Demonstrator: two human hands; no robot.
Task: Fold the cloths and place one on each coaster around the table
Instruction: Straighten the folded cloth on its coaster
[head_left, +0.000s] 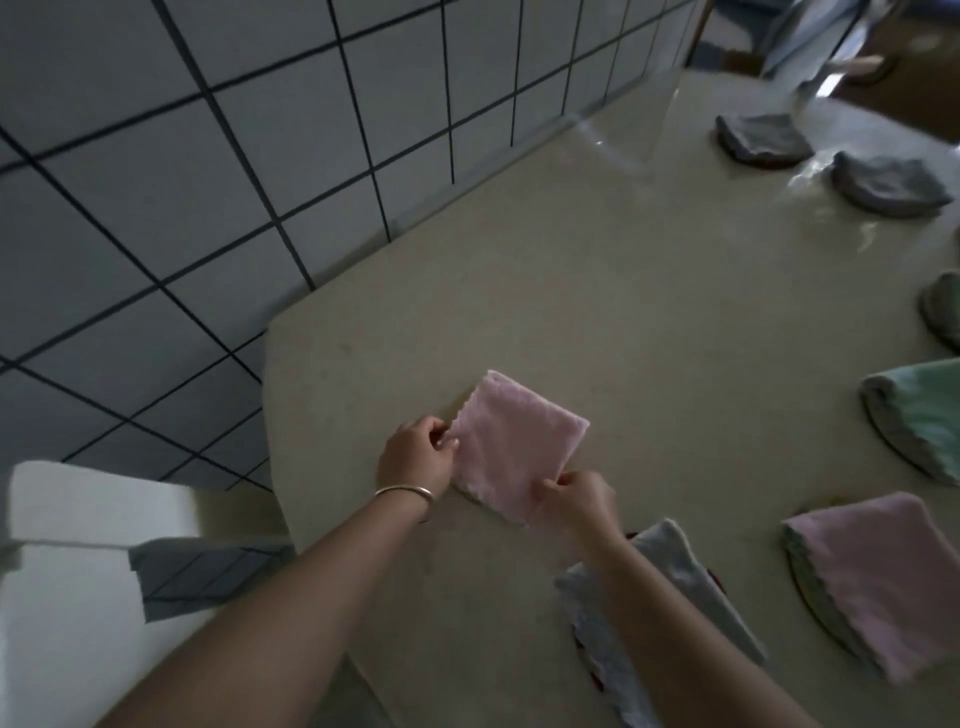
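Pinching opposite corners w/ left hand (415, 452) & right hand (571, 496), pink cloth (517, 447) lies folded on table (597, 322) near edge; soft, light, prob. floppy—grip at corners.

Can't really make out the coaster (475, 498) under the pink cloth (511, 447), just a dark sliver by the near edge. Green cloth (919, 415) and far-right grey cloth (943, 314) chopped off by the right edge. Blurry mess at the far right corner (831, 47), no idea what.
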